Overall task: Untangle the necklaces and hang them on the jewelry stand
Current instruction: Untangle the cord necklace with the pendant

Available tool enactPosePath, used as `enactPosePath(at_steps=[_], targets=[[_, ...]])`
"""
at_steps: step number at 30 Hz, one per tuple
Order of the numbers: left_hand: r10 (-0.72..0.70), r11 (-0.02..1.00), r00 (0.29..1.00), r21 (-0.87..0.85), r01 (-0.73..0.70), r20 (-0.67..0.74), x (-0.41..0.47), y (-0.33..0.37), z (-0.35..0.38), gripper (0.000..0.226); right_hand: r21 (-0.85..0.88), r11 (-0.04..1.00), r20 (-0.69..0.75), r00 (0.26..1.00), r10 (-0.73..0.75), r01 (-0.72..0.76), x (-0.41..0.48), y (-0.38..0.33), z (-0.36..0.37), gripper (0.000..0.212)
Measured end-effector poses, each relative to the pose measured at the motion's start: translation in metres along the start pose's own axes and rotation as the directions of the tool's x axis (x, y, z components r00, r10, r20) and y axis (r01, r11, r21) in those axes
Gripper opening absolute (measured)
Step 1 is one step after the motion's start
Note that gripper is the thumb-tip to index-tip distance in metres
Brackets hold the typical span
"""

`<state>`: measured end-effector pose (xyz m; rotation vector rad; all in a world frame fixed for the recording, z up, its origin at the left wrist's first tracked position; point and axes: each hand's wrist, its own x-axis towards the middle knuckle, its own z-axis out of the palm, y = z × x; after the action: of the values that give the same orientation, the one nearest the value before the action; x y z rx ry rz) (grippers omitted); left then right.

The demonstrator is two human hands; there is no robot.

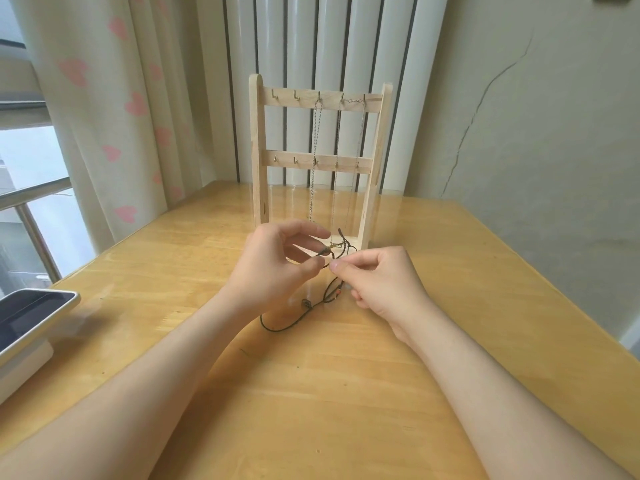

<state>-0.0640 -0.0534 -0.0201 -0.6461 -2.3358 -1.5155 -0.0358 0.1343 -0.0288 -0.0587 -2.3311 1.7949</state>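
Two hands [277, 261] [377, 278] pinch cord [294, 323] — stand [258, 150] (chains hung) behind.

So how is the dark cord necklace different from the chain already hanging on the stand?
The dark cord necklace is dark and thick, while the silver chain is pale and fine. The cord lies looped on the table, pinched by the left hand and right hand; the chain hangs straight from a top hook.
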Motion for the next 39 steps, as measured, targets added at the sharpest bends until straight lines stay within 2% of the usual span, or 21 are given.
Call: enactPosePath(at_steps=[4,8,11,15,20,25,30,33,36,39], targets=[[0.041,0.998,0.995,0.051,-0.045,0.091,-0.002,0.002,0.001,0.04,-0.006,0.999,0.012,0.999,0.049,-0.049,-0.001,0.0,-0.003,0.009],[0.1,0.984,0.978,0.129,-0.125,0.182,-0.005,0.004,0.003,0.046,0.109,0.988,0.088,0.991,0.096,-0.105,0.001,-0.002,-0.004,0.012],[0.12,0.979,0.972,0.139,-0.149,0.2,-0.005,0.005,0.002,0.046,0.21,0.966,0.189,0.976,0.111,-0.151,0.002,-0.003,-0.004,0.013],[0.094,0.989,0.976,0.092,-0.114,0.194,-0.004,0.005,-0.001,0.049,0.349,0.913,0.267,0.956,0.12,-0.212,0.001,-0.007,-0.006,0.026],[0.033,0.999,0.977,0.017,-0.037,0.209,-0.004,0.005,-0.004,0.06,0.465,0.847,0.317,0.942,0.113,-0.258,-0.002,-0.008,-0.009,0.029],[-0.002,0.992,0.957,-0.121,0.039,0.289,-0.004,0.005,-0.005,0.055,0.548,0.799,0.343,0.938,0.056,-0.248,-0.003,-0.01,-0.01,0.034],[-0.061,0.97,0.957,-0.208,0.124,0.284,-0.002,0.003,-0.003,0.044,0.472,0.868,0.252,0.967,0.034,-0.154,-0.006,-0.01,-0.008,0.026],[-0.068,0.968,0.964,-0.216,0.126,0.258,-0.001,0.001,-0.001,0.042,0.404,0.908,0.214,0.976,0.026,-0.113,-0.005,-0.011,-0.007,0.032],[-0.092,0.948,0.975,-0.281,0.148,0.201,-0.001,0.002,-0.001,0.035,0.352,0.93,0.202,0.979,0.032,-0.103,-0.004,-0.01,-0.006,0.036],[-0.118,0.931,0.978,-0.323,0.169,0.174,-0.002,0.007,-0.003,0.029,0.329,0.939,0.181,0.982,0.044,-0.103,-0.002,-0.008,-0.006,0.031]])
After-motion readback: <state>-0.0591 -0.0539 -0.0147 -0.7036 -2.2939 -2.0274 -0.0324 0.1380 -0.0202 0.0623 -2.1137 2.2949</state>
